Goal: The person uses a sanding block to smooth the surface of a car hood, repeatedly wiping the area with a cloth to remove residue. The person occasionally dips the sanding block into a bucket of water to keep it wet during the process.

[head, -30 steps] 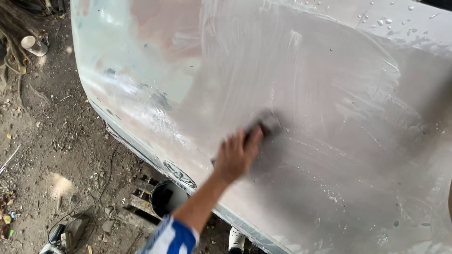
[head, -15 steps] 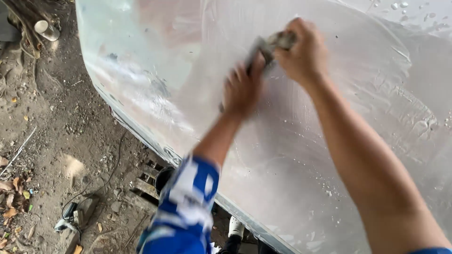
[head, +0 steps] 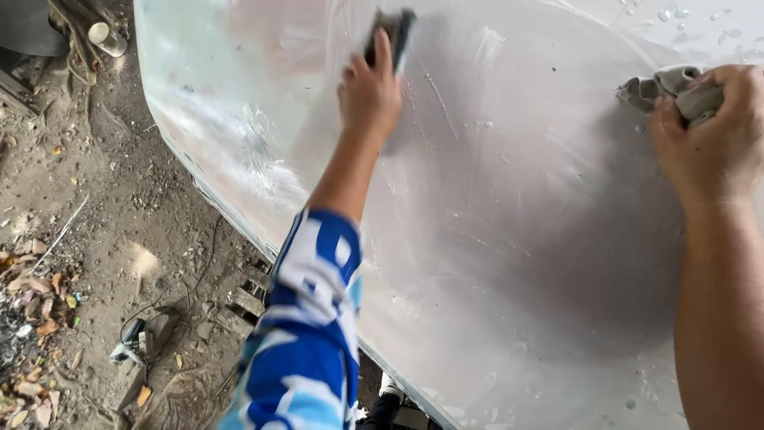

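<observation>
Pale grey metal forms a large curved panel (head: 509, 263), wet and streaked, which fills most of the view and slopes down to a lower edge above bare ground. The left hand (head: 368, 95), in a blue-and-white sleeve (head: 306, 334), reaches to the panel's upper edge and presses a dark sanding block (head: 391, 36) flat against it; the fingers are closed over the block. The right hand (head: 712, 131), bare-armed, rests against the panel near its right edge, clenched on a crumpled grey cloth (head: 668, 86) that touches the wet metal. The two hands are well apart.

State of the work, judged from the surface: the middle of the panel, between the hands, carries broad curved smears and a dull, even film, which suggests it has been rubbed over. Near the left edge the metal looks brighter and patchy, with pinkish areas toward the upper left corner, and seems less evenly worked. Water drops stand at the upper right corner. The lower part looks smooth and wet.

Beyond the lower left edge lie dirt ground (head: 95, 239), dry leaves (head: 32, 287), a small power tool with its cord (head: 143, 338), and a tin can (head: 107, 38).
</observation>
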